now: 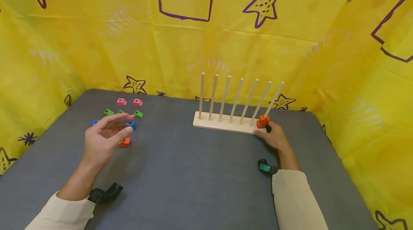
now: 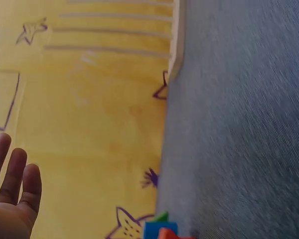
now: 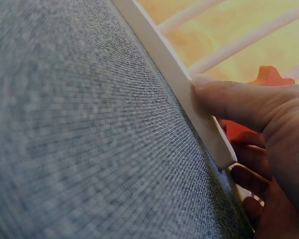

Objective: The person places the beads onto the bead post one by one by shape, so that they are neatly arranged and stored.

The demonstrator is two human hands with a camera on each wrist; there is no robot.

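A wooden peg rack [image 1: 214,124] with several upright dowels stands right of centre on the table. Orange blocks [image 1: 262,121] are threaded at the foot of its rightmost dowel. My right hand [image 1: 273,136] grips that end of the base, thumb [image 3: 229,99] on the front edge and fingers behind the end; part of the orange blocks is hidden by the hand in the right wrist view. My left hand [image 1: 104,135] is held over the loose blocks with fingers bent loosely and nothing between them. Below its thumb lies an orange block [image 1: 126,143], and blue blocks [image 1: 131,125] show beside the fingers.
Behind the left hand lie green blocks [image 1: 138,114], partly covered by it, and two pink blocks [image 1: 137,102] farther back. A yellow patterned cloth [image 1: 180,43] hangs around the grey table [image 1: 200,183]. Black camera straps sit on both wrists.
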